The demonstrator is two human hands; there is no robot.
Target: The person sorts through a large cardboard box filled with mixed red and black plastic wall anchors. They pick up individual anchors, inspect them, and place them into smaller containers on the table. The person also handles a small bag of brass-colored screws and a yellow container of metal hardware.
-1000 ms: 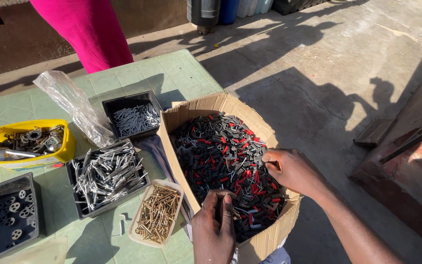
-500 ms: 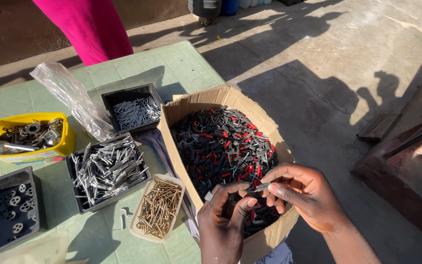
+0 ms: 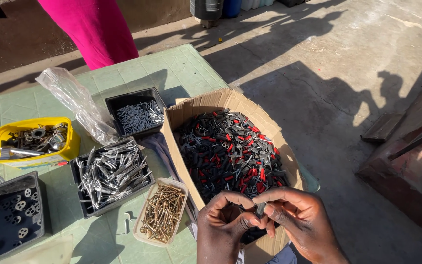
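A cardboard box [image 3: 191, 113] sits at the table's right edge, filled with small black and red plastic pieces [image 3: 230, 151] mixed with metal bits. Both my hands are over the box's near corner. My left hand [image 3: 225, 222] and my right hand [image 3: 299, 220] meet fingertip to fingertip, pinching one small dark grey piece [image 3: 260, 209] between them. The near end of the box is hidden under my hands.
On the green table [image 3: 181, 68]: a yellow tub of metal parts [image 3: 6, 134], a black tray of silver nails [image 3: 111, 176], a black tray of thin nails [image 3: 135, 115], a clear tray of brass screws [image 3: 162, 212], a black tray of washers [image 3: 6, 220], a plastic bag [image 3: 76, 102]. A person in pink [image 3: 96, 27] stands beyond.
My right hand came out of the box's middle toward me and joined my left hand; both now pinch a small piece at the box's near corner.
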